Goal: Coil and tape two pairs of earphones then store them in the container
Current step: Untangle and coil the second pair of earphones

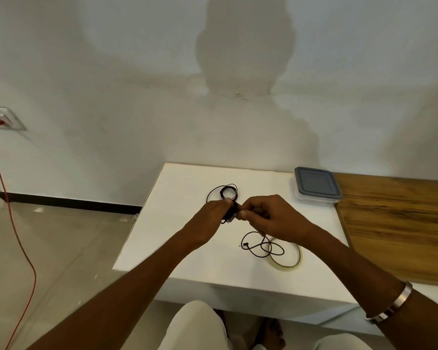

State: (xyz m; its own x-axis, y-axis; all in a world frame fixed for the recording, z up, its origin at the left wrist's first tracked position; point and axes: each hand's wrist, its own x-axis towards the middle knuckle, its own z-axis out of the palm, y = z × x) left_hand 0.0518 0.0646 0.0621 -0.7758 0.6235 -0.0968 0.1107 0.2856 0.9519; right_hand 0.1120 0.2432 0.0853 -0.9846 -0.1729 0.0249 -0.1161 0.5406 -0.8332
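A coiled black earphone (pixel 232 212) is held above the white table (pixel 187 248), pinched between my left hand (pixel 213 215) and my right hand (pixel 268 215), which meet at its middle. Behind my hands lies a second black earphone cable (pixel 223 192) in loose loops on the table. In front of my right hand a loose black cable end (pixel 259 247) trails over a roll of clear tape (pixel 286 256). A clear container with a grey-blue lid (pixel 316 185) stands shut at the table's back right corner.
A wooden surface (pixel 400 228) adjoins the table on the right. A red cord (pixel 13 223) hangs from a wall socket (pixel 4 118) at far left down to the tiled floor. The white wall stands just behind the table. My knees are below the front edge.
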